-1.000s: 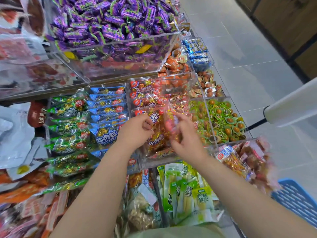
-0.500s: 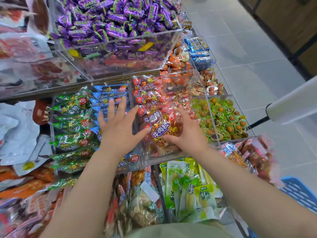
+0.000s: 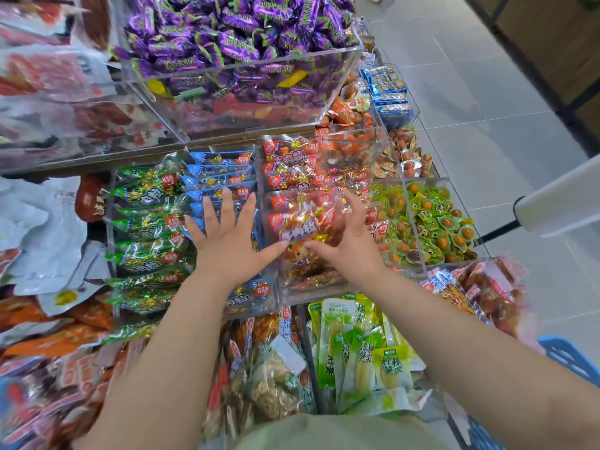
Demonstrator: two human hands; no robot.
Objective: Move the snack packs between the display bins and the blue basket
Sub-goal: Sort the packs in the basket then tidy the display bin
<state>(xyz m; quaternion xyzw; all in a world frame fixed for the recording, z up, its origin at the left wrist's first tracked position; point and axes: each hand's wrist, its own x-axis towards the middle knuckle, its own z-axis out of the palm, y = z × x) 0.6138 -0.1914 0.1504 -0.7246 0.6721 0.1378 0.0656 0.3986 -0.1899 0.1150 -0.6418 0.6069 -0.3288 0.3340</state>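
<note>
Red snack packs (image 3: 302,219) fill a clear display bin (image 3: 311,292) at the middle of the shelf. My right hand (image 3: 349,245) lies on top of them with fingers stretched forward and thumb out to the left. My left hand (image 3: 227,241) is spread flat over the neighbouring bin of blue snack packs (image 3: 220,177), its thumb tip touching the front red pack. Neither hand holds a pack. Only a corner of the blue basket (image 3: 571,358) shows at the lower right, behind my right forearm.
Green packs (image 3: 146,219) fill the bin to the left. A raised clear bin of purple candies (image 3: 243,43) stands behind. Green-wrapped eggs (image 3: 428,222) lie to the right, pale green pouches (image 3: 357,352) in front. A white roll (image 3: 558,203) juts in at the right above the tiled floor.
One second ago both hands were curled over the red bin with a pack between them. Both have since opened and spread flat, the left over the blue packs, the right on the red packs.
</note>
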